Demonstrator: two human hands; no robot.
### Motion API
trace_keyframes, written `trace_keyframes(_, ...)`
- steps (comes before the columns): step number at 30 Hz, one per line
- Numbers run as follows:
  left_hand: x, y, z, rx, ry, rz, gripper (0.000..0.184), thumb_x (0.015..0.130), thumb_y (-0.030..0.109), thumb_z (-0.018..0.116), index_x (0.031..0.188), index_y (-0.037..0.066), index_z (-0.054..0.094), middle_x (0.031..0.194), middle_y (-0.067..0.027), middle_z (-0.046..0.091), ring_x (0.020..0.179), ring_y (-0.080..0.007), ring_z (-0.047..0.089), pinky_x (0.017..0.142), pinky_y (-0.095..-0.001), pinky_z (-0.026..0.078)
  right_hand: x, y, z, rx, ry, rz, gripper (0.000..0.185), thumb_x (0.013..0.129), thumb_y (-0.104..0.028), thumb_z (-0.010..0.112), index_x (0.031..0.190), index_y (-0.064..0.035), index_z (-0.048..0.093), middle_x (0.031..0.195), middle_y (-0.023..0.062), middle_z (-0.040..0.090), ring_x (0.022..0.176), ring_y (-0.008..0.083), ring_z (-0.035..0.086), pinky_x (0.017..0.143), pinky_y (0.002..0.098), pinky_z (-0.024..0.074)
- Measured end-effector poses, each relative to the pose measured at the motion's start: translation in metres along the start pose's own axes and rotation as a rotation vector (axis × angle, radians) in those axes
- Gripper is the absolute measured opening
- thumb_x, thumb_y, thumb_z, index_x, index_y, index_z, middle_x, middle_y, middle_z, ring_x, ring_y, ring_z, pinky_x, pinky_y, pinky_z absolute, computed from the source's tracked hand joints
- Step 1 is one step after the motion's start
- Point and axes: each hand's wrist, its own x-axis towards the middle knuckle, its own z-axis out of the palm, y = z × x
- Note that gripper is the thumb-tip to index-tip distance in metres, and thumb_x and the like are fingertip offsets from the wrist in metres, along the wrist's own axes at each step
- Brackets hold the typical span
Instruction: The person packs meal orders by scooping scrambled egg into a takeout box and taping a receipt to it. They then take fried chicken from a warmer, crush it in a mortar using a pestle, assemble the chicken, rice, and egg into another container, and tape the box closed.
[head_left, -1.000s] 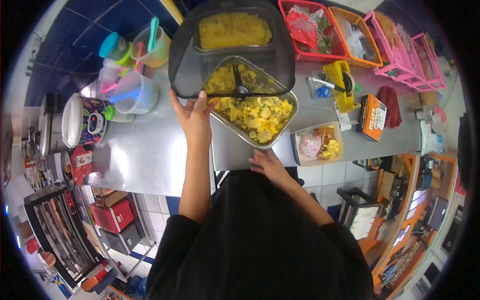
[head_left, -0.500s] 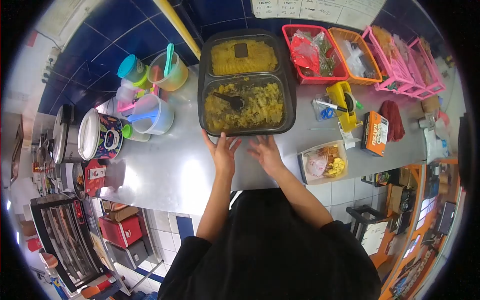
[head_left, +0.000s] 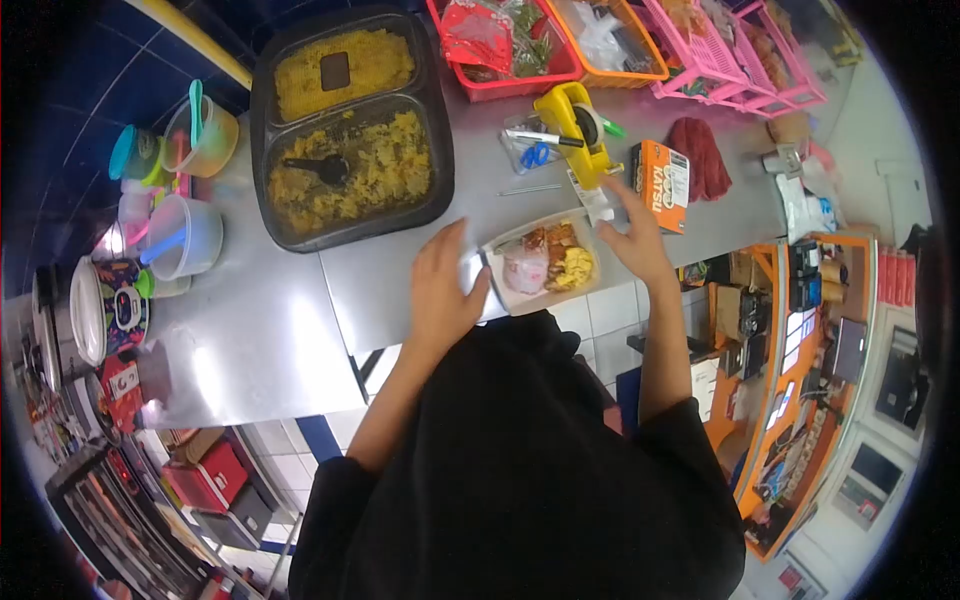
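An open paper food box (head_left: 498,291) sits at the front edge of the steel table, holding a wrapped white bundle (head_left: 526,268), yellow egg-like pieces (head_left: 573,268) and browned food. My left hand (head_left: 445,285) is just left of the box, fingers extended; whether it touches the side I cannot tell. On the other side, my right hand (head_left: 637,238) hovers by the box's right rim with thumb and fingers spread. Neither hand holds anything. Behind and to the left stands a dark two-part pan (head_left: 440,190) of yellow food, with a black scoop (head_left: 325,168) lying in it.
A yellow tape dispenser (head_left: 580,125), an orange-and-white KATSU box (head_left: 660,185) and a dark red cloth (head_left: 698,160) lie behind my right hand. Red (head_left: 515,88), orange (head_left: 640,75) and pink baskets line the back. Plastic tubs (head_left: 185,245) and a rice cooker (head_left: 110,310) stand left.
Both hands have left the pan's front edge and moved right, to either side of the food box. The view has turned right, so the pan appears further left.
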Motion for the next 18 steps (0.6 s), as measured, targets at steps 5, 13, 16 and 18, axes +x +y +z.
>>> trace_keyframes(5,-0.012,0.011,0.051,0.201,-0.257,-0.054,0.047,0.085,0.006,0.068,0.132,0.005,0.061,0.124,-0.0183,0.062,0.111,-0.0376,0.06,0.099,-0.0458,0.046,-0.016,0.021,-0.018,-0.027,-0.397,0.2,0.057,0.084,-0.007,0.066,0.14,-0.0102,0.057,0.137,0.0206,0.055,0.13,0.0374,0.05,0.109,0.0411,0.0399)
trace_keyframes(13,-0.095,0.009,0.133,-0.11,0.041,-0.597,0.052,0.099,0.011,0.053,0.146,-0.007,0.044,0.137,-0.036,0.054,0.12,-0.0482,0.059,0.1,-0.0442,0.048,-0.097,0.069,0.031,0.642,-0.257,0.258,0.055,0.091,0.001,0.053,0.143,-0.0158,0.056,0.151,0.0236,0.045,0.142,0.0384,0.041,0.115,0.0407,0.0356)
trace_keyframes(16,-0.079,0.016,0.129,-0.121,0.376,-0.614,0.041,0.102,0.012,0.051,0.138,-0.008,0.053,0.113,-0.0297,0.069,0.107,-0.0318,0.069,0.089,-0.0366,0.053,-0.067,0.064,0.003,0.43,-0.412,0.283,0.058,0.089,-0.001,0.05,0.146,-0.0167,0.052,0.122,0.023,0.066,0.112,0.0349,0.066,0.097,0.0374,0.0496)
trace_keyframes(18,-0.067,0.028,0.121,-0.263,0.458,-0.69,0.037,0.104,0.011,0.05,0.134,-0.008,0.057,0.102,-0.0181,0.073,0.094,-0.0174,0.069,0.083,-0.0317,0.053,-0.039,0.055,-0.02,0.363,-0.586,0.368,0.059,0.089,-0.003,0.051,0.146,-0.0172,0.051,0.115,0.0234,0.067,0.107,0.0345,0.067,0.093,0.0371,0.051)
